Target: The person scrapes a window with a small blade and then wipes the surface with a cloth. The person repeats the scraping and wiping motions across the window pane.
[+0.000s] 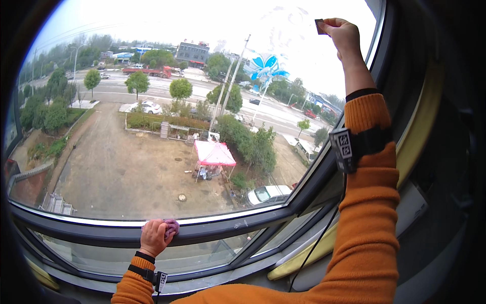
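Observation:
High at the upper right, my right hand pinches a small dark flat piece between thumb and fingers, up against or close to the window pane. Lower down, my left hand rests on the dark window frame and grips a crumpled purple cloth. A blue and white flower-shaped decal appears on the glass, below and left of my right hand. Whitish smears mark the pane above it.
Below the frame's crossbar is a lower glass pane. A black cable hangs from the strapped device on my right forearm. Yellow curtain-like fabric lies along the right side. Outside, far below, stands a pink canopy.

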{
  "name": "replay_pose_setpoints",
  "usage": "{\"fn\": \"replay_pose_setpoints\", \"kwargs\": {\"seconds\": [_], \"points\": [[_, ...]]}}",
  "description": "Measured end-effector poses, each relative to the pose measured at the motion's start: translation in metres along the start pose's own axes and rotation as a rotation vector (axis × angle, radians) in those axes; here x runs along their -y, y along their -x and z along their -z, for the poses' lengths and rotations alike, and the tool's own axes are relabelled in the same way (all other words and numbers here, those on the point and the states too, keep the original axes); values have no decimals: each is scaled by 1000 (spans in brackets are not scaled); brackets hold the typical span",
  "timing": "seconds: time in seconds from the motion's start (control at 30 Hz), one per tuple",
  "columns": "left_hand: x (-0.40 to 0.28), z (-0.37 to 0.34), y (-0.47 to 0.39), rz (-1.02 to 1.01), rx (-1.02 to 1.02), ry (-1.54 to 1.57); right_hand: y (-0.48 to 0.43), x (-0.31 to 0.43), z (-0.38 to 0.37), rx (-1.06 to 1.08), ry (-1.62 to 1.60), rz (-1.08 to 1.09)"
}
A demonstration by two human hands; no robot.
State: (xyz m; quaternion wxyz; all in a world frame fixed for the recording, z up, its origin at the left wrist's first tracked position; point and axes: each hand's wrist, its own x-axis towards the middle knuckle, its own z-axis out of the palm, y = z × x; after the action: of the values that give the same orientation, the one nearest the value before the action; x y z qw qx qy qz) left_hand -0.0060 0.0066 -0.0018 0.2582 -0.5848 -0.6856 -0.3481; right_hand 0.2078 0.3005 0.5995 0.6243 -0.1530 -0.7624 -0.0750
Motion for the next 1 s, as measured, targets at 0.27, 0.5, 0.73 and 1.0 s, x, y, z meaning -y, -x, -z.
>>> {"fn": "replay_pose_setpoints", "kwargs": {"seconds": [0.27, 0.5, 0.73, 1.0], "points": [[0, 0, -1, -20, -22, -3, 3, 13, -4, 219, -55, 148], [0, 0, 0, 1, 9, -9, 5, 20, -7, 110, 1, 57], [-1, 3, 0, -5, 16, -24, 6, 15, -4, 19, 15, 20], [0, 1, 0, -4, 1, -18, 8, 7, -3, 23, -10, 3]]}}
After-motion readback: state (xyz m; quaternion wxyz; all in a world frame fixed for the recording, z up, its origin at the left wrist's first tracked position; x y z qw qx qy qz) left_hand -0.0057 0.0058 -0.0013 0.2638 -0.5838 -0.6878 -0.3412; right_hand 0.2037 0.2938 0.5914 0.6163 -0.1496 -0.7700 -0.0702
